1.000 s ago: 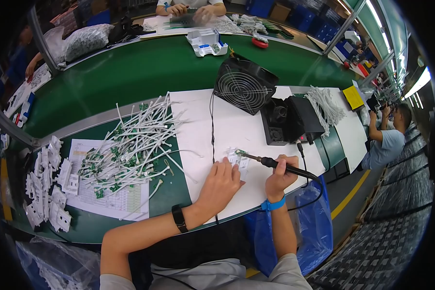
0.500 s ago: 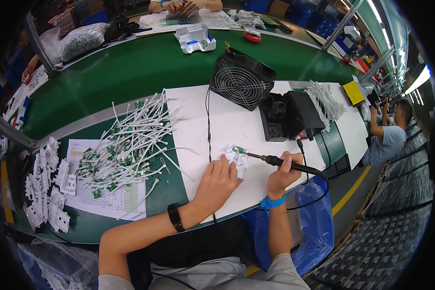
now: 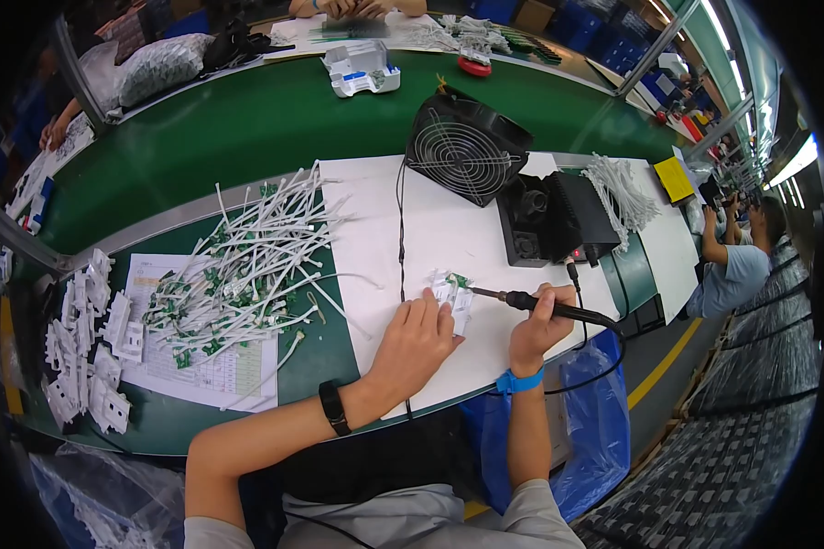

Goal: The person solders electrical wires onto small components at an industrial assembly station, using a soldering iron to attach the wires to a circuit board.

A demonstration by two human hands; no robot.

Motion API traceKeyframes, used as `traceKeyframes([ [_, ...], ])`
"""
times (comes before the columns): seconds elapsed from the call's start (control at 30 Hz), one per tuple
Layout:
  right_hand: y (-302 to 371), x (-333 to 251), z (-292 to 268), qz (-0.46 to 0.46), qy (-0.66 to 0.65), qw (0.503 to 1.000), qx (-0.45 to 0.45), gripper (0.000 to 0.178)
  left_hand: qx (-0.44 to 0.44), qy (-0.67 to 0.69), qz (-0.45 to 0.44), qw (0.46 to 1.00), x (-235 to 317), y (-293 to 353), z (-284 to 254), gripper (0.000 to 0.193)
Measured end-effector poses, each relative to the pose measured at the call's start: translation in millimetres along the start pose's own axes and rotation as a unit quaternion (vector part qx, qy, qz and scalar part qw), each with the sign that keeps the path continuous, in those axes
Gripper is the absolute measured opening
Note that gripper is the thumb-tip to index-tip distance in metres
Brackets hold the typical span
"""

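Note:
On the white sheet in front of me lies a small white plastic housing (image 3: 454, 316) with a green circuit board (image 3: 458, 280) at its far end. My left hand (image 3: 415, 340) holds the housing down, its fingers closed against the left and near side. A black soldering iron (image 3: 558, 309) is gripped in my right hand (image 3: 536, 335), fingers wrapped round the handle. Its metal tip points left and meets the board's right edge; whether it touches is too small to tell. The iron's cable loops down to the right of my wrist.
Left of the sheet, white cables with green boards (image 3: 238, 274) lie heaped on a printed paper (image 3: 201, 380). White housings (image 3: 87, 339) pile up farther left. Beyond my hands stand a black fan (image 3: 467, 146) and a black soldering station (image 3: 572, 215). A white tray (image 3: 362, 69) sits on the green belt (image 3: 275, 114).
My hands, the soldering iron and the housing keep nearly the same places. The white tray on the belt has shifted slightly left; the whole view has moved a little.

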State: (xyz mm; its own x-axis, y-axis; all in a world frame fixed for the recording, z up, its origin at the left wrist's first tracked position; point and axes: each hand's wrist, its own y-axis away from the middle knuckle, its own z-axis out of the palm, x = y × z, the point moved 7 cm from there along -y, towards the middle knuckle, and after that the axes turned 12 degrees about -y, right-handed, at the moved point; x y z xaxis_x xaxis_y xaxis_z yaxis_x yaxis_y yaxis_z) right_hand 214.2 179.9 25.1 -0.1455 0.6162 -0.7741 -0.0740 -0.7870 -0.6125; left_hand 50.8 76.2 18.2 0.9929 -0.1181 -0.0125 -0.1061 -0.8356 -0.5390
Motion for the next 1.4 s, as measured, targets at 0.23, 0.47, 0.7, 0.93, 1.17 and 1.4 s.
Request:
traceKeyframes([
  [0.23,1,2,1,0.000,-0.005,1.000,0.002,0.018,-0.010,0.007,-0.007,1.000,-2,2,0,0.051],
  [0.47,1,1,-1,0.006,-0.010,1.000,0.006,0.019,0.004,-0.001,-0.001,1.000,1,1,1,0.052],
  [0.7,0,0,0,-0.021,-0.011,1.000,0.003,0.020,-0.005,-0.009,0.005,1.000,4,1,6,0.052],
  [0.93,2,-2,2,-0.009,-0.004,1.000,-0.021,0.020,-0.008,-0.007,0.000,1.000,0,1,4,0.052],
  [1.17,-5,-15,-14,-0.068,-0.004,0.996,0.063,0.018,-0.007,0.003,-0.002,1.000,1,0,4,0.055],
  [1.4,-69,-42,-13,-0.163,0.103,0.980,0.040,0.011,-0.043,0.010,-0.036,0.998,5,-8,2,0.054],
])
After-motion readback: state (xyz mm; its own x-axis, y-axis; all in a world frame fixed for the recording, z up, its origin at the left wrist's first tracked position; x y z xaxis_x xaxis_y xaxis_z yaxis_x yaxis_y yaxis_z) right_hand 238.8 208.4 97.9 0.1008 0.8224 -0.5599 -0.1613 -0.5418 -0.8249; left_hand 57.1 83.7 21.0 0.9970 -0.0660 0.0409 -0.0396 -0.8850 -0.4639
